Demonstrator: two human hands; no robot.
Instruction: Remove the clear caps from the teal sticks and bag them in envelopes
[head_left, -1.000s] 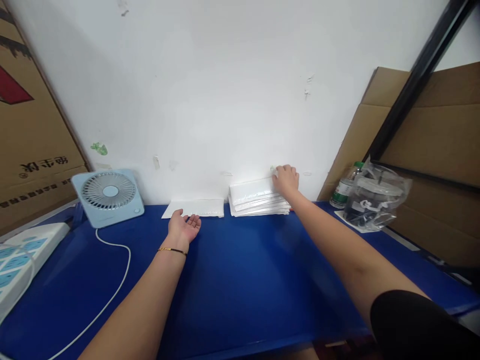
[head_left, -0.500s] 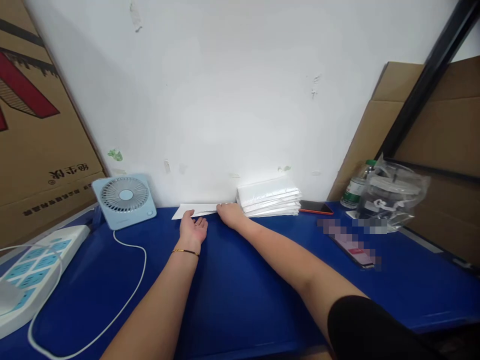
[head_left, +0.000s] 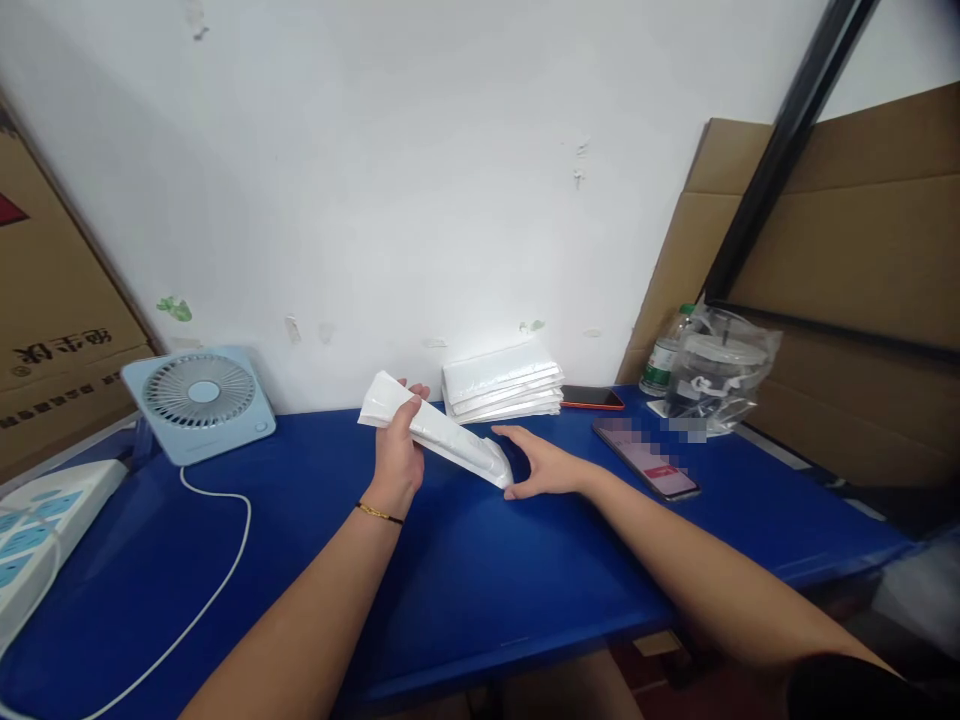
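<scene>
My left hand (head_left: 401, 450) is closed around a long white packet (head_left: 450, 438), thumb on top and fingertips showing behind. The packet looks flat, folded and slightly shiny, and it is raised above the table, slanting down to the right. At its lower right end is my right hand (head_left: 544, 465), with thumb and fingers spread in a C shape around that end. The thumb is close to the packet's corner; whether it touches I cannot tell. Behind the packet, a stack of similar white packets (head_left: 502, 385) lies against the wall.
A light blue fan (head_left: 199, 400) and a white power strip (head_left: 56, 540) stand left on the blue table (head_left: 480, 600). To the right lie a red-edged phone (head_left: 592, 398) and another phone (head_left: 649, 460), near a green-capped bottle (head_left: 660, 365) and a bagged cup (head_left: 712, 375).
The white packet has come off the table at the wall, into my left hand's grip. My right hand has moved right and opened at its end. The view has shifted right.
</scene>
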